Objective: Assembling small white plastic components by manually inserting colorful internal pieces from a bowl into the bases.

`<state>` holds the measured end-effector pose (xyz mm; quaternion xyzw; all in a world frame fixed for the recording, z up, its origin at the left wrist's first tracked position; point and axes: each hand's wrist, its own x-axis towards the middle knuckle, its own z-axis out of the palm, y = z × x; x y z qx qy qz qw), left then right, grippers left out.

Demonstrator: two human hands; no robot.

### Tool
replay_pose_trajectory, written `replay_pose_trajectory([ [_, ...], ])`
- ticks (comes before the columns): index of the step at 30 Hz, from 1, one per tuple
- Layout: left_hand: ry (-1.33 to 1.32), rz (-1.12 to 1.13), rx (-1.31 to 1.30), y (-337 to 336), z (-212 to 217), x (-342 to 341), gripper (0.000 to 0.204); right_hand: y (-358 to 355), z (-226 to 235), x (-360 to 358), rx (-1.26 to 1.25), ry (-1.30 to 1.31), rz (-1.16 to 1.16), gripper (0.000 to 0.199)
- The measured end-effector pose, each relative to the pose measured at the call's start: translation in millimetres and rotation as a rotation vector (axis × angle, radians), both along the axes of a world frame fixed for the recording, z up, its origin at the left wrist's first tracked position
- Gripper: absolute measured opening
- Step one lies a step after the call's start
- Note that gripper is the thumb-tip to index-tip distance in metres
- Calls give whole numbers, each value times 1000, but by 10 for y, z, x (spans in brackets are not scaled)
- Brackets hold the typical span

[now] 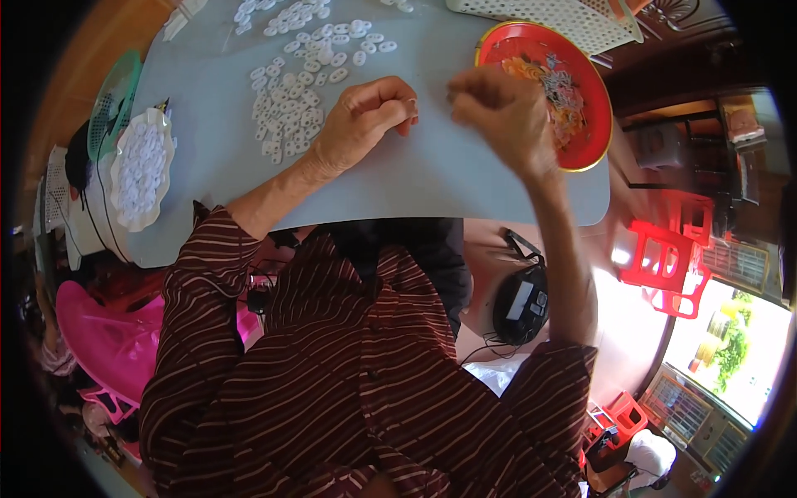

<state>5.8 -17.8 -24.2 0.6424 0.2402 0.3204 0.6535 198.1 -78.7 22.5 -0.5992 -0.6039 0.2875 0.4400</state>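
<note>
Over the front part of the grey table [432,178], my left hand [369,116] is closed, thumb pressed against curled fingers. Whatever it may pinch is too small to make out. To its right, my right hand [502,112] is raised with fingers curled together and slightly blurred; its contents, if any, cannot be seen. Just beyond that hand lies a round red tray [594,124] with a yellow rim, holding a tangle of small yellow, pink and grey strands [564,95]. Left of my left hand, many small white oval pieces with dark holes [286,112] lie in loose groups.
A scalloped white dish [126,217] full of white pieces sits at the table's left edge, beside a green basket [124,79]. At the back right is a perforated white basket [573,25]. A pink chair [100,332] and red stools [656,253] stand around; a black rounded device [519,307] is below.
</note>
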Motion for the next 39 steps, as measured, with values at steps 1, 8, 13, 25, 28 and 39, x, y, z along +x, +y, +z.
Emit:
replay_pose_trajectory([
  [1, 4, 0, -3, -4, 17, 10, 15, -60, -129, -80, -3, 4, 0, 14],
  [8, 91, 35, 62, -12, 20, -3, 16, -211, -329, -299, -121, 501, -96, 17],
  [13, 67, 70, 97, -15, -7, 19, 14, -120, -378, -341, -86, 661, -125, 11],
  [25, 58, 91, 88, -10, -40, 18, 13, -87, -416, -407, 25, 746, -88, 19],
  [28, 117, 30, 105, -1, -21, -7, 15, -93, -401, -415, 11, 712, -100, 19],
  [39, 134, -12, 168, -19, -30, -12, 17, -153, -430, -392, 68, 598, -77, 20],
])
